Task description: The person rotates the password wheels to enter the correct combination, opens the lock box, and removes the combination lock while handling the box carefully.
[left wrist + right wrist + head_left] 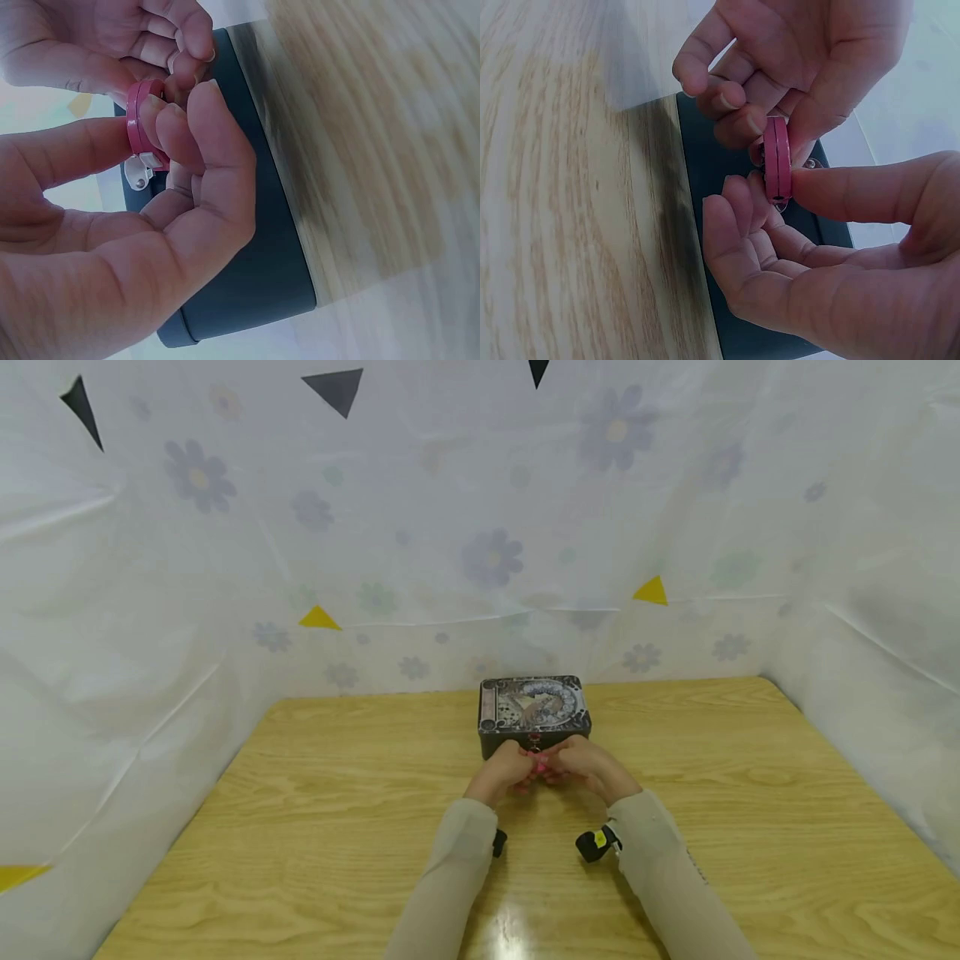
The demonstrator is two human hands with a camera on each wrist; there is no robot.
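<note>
A dark tin box (534,706) with an ornate printed lid lies at the far side of the table. Hanging at its front clasp is a small pink padlock (778,159), with a silver metal piece (139,172) beside it in the left wrist view. My left hand (510,766) pinches the padlock between thumb and curled fingers. From the other side my right hand (587,762) pinches it too, thumb on one face and fingers on the opposite one. Fingers hide much of the padlock's faces.
The wood-grain table (360,802) stretches around the box. A white flowered sheet (420,527) hangs close behind the box, and white sheeting flanks both sides. Black wrist cameras (596,843) are strapped below the sleeves.
</note>
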